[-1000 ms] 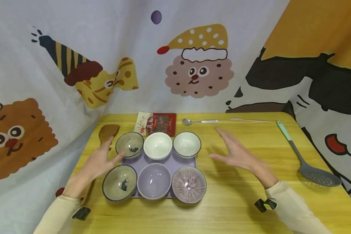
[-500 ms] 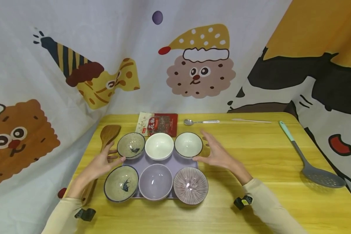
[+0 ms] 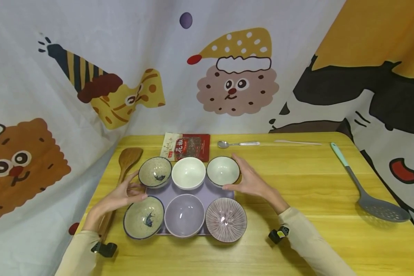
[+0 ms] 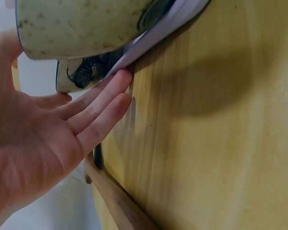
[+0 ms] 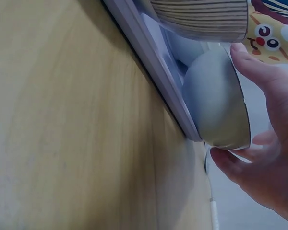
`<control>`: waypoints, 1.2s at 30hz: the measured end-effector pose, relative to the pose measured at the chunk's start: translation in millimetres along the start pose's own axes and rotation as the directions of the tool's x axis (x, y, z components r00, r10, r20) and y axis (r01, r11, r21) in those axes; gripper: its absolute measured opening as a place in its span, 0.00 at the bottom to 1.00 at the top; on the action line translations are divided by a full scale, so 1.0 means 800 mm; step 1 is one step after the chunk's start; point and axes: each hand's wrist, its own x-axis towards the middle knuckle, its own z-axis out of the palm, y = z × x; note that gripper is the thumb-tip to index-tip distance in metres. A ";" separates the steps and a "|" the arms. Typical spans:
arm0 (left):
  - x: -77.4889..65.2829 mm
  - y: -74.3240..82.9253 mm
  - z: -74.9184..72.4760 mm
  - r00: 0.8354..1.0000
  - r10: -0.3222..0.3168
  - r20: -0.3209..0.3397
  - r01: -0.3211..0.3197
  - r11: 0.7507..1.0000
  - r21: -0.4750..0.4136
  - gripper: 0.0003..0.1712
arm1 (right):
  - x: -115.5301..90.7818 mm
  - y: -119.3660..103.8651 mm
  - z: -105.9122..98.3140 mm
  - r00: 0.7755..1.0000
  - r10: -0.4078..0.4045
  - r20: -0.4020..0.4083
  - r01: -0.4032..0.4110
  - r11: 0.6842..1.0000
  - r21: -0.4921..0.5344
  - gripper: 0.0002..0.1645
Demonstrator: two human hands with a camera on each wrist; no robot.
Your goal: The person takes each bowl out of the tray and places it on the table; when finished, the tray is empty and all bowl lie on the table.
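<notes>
Your right hand [image 3: 250, 182] is curved round the round white bowl [image 3: 222, 171] with a dark rim, thumb on its near side. Your left hand [image 3: 122, 196] has its fingers apart, beside the speckled bowl [image 3: 154, 171]; whether they touch it, you cannot tell. Both glossy bowls sit at the flat lilac tray's [image 3: 207, 190] far corners, white right, speckled left, on the wood-grained table [image 3: 296, 237].

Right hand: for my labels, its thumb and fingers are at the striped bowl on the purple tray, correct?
Wrong bowl: the head view shows the right hand, thumb and fingers, at the dark-rimmed white bowl, which is on the purple tray.
</notes>
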 end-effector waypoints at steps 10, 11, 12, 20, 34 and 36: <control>-0.002 -0.016 -0.011 0.998 0.032 0.055 -0.030 0.999 -0.043 0.59 | 0.005 0.004 0.004 0.999 0.025 0.043 -0.028 0.998 0.054 0.78; -0.003 -0.016 -0.011 0.998 0.030 0.057 -0.028 0.999 -0.042 0.59 | 0.005 0.005 0.004 0.999 0.016 0.043 -0.019 0.998 0.060 0.77; -0.003 -0.016 -0.012 0.998 0.030 0.058 -0.028 0.999 -0.041 0.58 | 0.005 0.005 0.004 0.999 0.011 0.041 -0.013 0.998 0.066 0.77; -0.005 -0.016 -0.013 0.997 0.025 0.074 -0.021 0.998 -0.055 0.58 | 0.007 0.016 0.011 0.999 -0.010 -0.039 0.013 0.996 0.088 0.72; -0.003 -0.018 -0.013 0.997 0.020 0.073 -0.017 0.999 -0.041 0.56 | -0.025 0.017 -0.028 0.981 0.075 -0.177 -0.069 0.997 0.041 0.69; -0.002 -0.016 -0.013 0.997 0.020 0.078 -0.017 0.999 -0.036 0.55 | -0.031 0.021 -0.036 0.977 0.099 -0.188 -0.094 0.995 0.036 0.70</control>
